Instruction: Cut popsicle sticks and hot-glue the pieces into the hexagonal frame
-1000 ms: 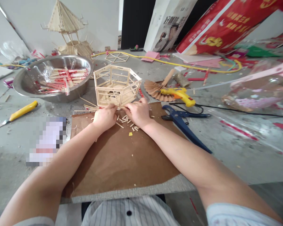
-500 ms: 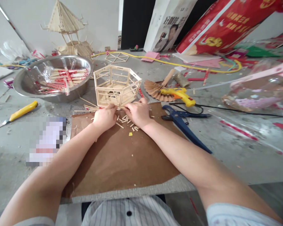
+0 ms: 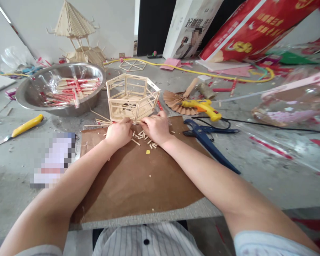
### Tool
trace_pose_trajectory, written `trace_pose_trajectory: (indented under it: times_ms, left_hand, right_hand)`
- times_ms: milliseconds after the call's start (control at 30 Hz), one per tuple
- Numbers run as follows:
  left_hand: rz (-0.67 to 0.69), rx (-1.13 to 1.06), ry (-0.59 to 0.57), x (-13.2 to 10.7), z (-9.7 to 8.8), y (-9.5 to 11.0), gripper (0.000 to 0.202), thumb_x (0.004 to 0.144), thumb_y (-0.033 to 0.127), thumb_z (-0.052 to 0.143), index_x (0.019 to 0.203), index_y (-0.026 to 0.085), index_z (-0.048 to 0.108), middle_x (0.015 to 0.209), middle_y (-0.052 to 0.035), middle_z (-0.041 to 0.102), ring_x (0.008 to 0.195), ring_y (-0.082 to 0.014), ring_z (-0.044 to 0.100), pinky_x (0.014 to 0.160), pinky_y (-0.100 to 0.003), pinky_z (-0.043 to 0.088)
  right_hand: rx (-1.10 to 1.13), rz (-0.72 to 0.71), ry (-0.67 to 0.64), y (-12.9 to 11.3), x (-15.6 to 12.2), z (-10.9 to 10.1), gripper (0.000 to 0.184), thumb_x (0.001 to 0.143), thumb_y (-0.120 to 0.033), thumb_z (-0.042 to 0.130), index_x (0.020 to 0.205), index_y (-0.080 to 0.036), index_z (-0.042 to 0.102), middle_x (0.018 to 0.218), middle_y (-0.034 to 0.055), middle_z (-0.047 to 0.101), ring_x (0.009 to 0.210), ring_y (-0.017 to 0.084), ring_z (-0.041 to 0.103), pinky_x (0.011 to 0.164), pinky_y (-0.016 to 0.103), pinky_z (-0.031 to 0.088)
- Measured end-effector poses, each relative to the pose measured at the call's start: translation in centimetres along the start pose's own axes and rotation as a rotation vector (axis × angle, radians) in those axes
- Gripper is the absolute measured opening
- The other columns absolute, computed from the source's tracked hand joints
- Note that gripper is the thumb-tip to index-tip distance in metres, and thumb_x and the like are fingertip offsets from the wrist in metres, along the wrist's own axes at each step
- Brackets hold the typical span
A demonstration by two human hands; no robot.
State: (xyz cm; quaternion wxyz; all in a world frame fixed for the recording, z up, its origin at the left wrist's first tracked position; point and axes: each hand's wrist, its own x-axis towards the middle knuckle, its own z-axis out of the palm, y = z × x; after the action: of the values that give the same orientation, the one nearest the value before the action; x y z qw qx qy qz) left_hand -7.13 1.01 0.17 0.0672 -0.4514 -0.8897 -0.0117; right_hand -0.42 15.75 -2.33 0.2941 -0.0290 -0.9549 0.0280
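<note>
A six-sided open frame of thin wooden sticks (image 3: 122, 105) stands at the far edge of a brown sheet (image 3: 138, 185). At its near lower corner, my left hand (image 3: 119, 133) and my right hand (image 3: 158, 129) face each other with fingertips pinched. Whatever lies between the fingers is too small and too covered to make out. Short cut stick pieces (image 3: 142, 135) are scattered on the sheet between the hands. Longer sticks (image 3: 97, 125) lie beyond my left hand, partly hidden by it.
A steel bowl (image 3: 22, 96) holds red-wrapped stick bundles. A yellow-handled knife (image 3: 28, 126) and a pixelated phone-like object (image 3: 53, 160) lie left. Blue cutters (image 3: 210, 142), a yellow glue gun (image 3: 202, 106) and a pleated paper fan (image 3: 173, 101) lie right. A stick pavilion model (image 3: 74, 28) stands behind.
</note>
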Motion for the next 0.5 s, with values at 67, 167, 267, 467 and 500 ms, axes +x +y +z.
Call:
trace_pose_trajectory:
  times_ms: [67, 167, 267, 467, 500]
  left_hand:
    - [0.000, -0.001, 0.000, -0.01, -0.02, 0.01, 0.038, 0.079, 0.022, 0.035, 0.113, 0.020, 0.052, 0.113, -0.0041, 0.057, 0.091, -0.0208, 0.060, 0.066, -0.031, 0.048]
    - [0.000, 0.002, -0.005, -0.02, -0.04, 0.01, 0.039, 0.079, 0.022, 0.035, 0.113, 0.020, 0.052, 0.113, -0.0043, 0.057, 0.090, -0.0209, 0.060, 0.066, -0.031, 0.048]
    - [-0.001, 0.007, -0.016, -0.04, -0.04, -0.03, 0.039, 0.079, 0.022, 0.034, 0.115, 0.020, 0.051, 0.115, -0.0049, 0.056, 0.091, -0.0209, 0.060, 0.068, -0.032, 0.048]
    - [-0.016, 0.005, -0.043, -0.06, -0.17, 0.05, 0.040, 0.080, 0.022, 0.034, 0.117, 0.022, 0.050, 0.116, -0.0053, 0.055, 0.093, -0.0202, 0.058, 0.071, -0.031, 0.047]
    - [-0.022, 0.004, -0.048, -0.07, -0.23, 0.09, 0.040, 0.080, 0.022, 0.034, 0.117, 0.022, 0.050, 0.115, -0.0052, 0.055, 0.094, -0.0202, 0.058, 0.072, -0.031, 0.047]
  right_hand:
    - [-0.006, 0.000, 0.001, 0.02, -0.02, 0.05, 0.035, 0.088, -0.035, 0.039, 0.069, -0.018, 0.064, 0.058, 0.0023, 0.063, 0.057, 0.014, 0.052, 0.071, 0.031, 0.020]
    - [-0.013, 0.004, 0.000, 0.04, -0.02, 0.11, 0.033, 0.087, -0.034, 0.040, 0.069, -0.018, 0.064, 0.058, 0.0023, 0.064, 0.057, 0.014, 0.052, 0.071, 0.031, 0.020]
    - [-0.011, 0.006, -0.008, 0.00, 0.02, 0.06, 0.034, 0.087, -0.034, 0.040, 0.069, -0.018, 0.064, 0.058, 0.0025, 0.064, 0.058, 0.014, 0.052, 0.071, 0.031, 0.020]
    - [0.000, 0.008, -0.021, -0.11, 0.08, -0.16, 0.038, 0.088, -0.036, 0.037, 0.070, -0.018, 0.064, 0.058, 0.0031, 0.063, 0.057, 0.014, 0.051, 0.070, 0.031, 0.020]
    - [0.001, 0.008, -0.017, -0.11, 0.08, -0.17, 0.039, 0.088, -0.037, 0.036, 0.070, -0.018, 0.064, 0.058, 0.0031, 0.063, 0.057, 0.014, 0.051, 0.070, 0.031, 0.020]
